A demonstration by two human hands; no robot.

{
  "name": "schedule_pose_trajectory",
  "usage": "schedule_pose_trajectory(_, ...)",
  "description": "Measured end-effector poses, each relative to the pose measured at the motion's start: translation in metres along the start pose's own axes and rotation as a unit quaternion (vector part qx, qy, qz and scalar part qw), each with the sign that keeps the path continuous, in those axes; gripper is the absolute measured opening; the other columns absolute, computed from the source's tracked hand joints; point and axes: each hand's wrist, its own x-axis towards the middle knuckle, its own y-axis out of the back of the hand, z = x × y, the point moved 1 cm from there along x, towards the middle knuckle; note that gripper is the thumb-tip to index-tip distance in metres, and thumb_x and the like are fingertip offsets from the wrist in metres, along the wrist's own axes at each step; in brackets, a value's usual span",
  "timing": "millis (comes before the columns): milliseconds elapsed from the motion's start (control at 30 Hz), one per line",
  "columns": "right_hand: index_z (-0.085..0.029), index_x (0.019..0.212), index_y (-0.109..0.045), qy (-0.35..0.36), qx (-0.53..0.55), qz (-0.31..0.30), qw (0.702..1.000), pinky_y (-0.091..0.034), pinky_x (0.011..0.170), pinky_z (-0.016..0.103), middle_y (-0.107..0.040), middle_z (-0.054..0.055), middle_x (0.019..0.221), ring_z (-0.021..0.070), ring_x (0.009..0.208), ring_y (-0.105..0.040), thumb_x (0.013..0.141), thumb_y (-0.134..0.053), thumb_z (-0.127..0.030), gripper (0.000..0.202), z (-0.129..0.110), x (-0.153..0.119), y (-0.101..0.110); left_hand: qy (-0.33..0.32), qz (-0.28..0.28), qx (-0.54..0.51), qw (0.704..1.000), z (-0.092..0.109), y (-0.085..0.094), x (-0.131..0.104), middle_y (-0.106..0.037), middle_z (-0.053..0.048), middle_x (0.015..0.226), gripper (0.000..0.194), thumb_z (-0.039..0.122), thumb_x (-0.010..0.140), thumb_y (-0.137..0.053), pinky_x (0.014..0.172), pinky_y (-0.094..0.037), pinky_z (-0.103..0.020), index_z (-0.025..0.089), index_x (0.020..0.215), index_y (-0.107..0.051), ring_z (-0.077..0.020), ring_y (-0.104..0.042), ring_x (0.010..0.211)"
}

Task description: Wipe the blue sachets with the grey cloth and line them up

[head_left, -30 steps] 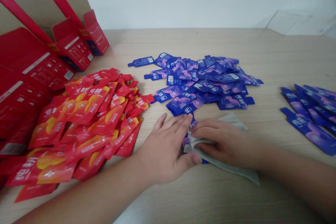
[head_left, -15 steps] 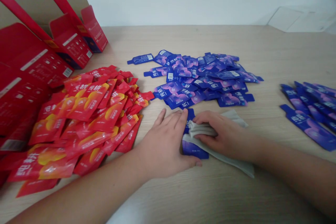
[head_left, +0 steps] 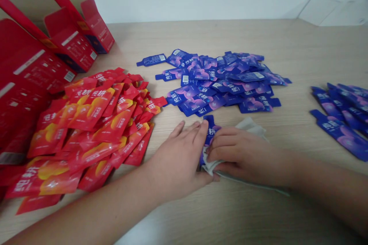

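Note:
A blue spouted pouch [head_left: 212, 131] lies on the table between my hands, mostly covered. My left hand [head_left: 182, 157] rests flat along its left edge, fingers stretched out and thumb by its lower end. My right hand [head_left: 238, 153] is closed on a pale grey-white cloth [head_left: 250, 125] and presses it on the lower part of the pouch. Part of the cloth trails out to the right, under my right hand and wrist. Just beyond my hands is a loose heap of similar blue pouches [head_left: 218, 80].
A big heap of red and orange pouches [head_left: 94, 122] covers the left of the table. Behind it stand red cardboard boxes [head_left: 71, 44] with open flaps. More blue pouches [head_left: 342, 132] lie overlapping at the right. A white flat object [head_left: 322, 9] is at the back right, by the wall.
My right hand has moved the cloth down over the pouch, baring more of its upper end and covering its lower part. My left hand stays in place. The view has shifted slightly.

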Motion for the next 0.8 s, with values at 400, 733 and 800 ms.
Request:
schedule_pose_trajectory(400,-0.022,0.119,-0.075,-0.068,-0.116,0.100,0.986,-0.053,0.102,0.044,-0.077,0.008,0.113,0.0266,0.109,-0.070,0.104,-0.068,-0.027,0.017,0.025,0.008,0.009,0.003,-0.008,0.005,1.000,-0.003,-0.003,0.000,-0.038,-0.027,0.172,0.120,0.073,0.086,-0.078,0.136,-0.018,-0.056,0.006,0.169,-0.024,-0.0370,-0.040,0.161)
schedule_pose_trajectory(733,-0.021,0.119,-0.072,-0.074,-0.052,0.169,0.981,-0.056,0.099,0.038,-0.077,0.008,0.118,0.0245,0.113,-0.071,0.102,-0.070,-0.029,0.019,0.019,-0.001,0.019,0.014,-0.012,-0.005,1.000,0.000,-0.001,0.001,-0.035,-0.023,0.175,0.109,0.055,0.088,-0.072,0.137,-0.014,-0.055,0.006,0.171,-0.021,-0.0332,-0.032,0.164)
schedule_pose_trajectory(800,-0.022,0.115,-0.073,-0.041,0.014,0.093,0.995,-0.056,0.098,0.034,-0.077,0.005,0.117,0.0210,0.111,-0.071,0.101,-0.071,-0.026,0.015,0.005,-0.003,0.021,0.018,-0.013,-0.008,1.000,-0.001,0.000,0.002,-0.034,-0.022,0.175,0.109,0.054,0.087,-0.071,0.137,-0.015,-0.056,0.006,0.171,-0.021,-0.0334,-0.033,0.164)
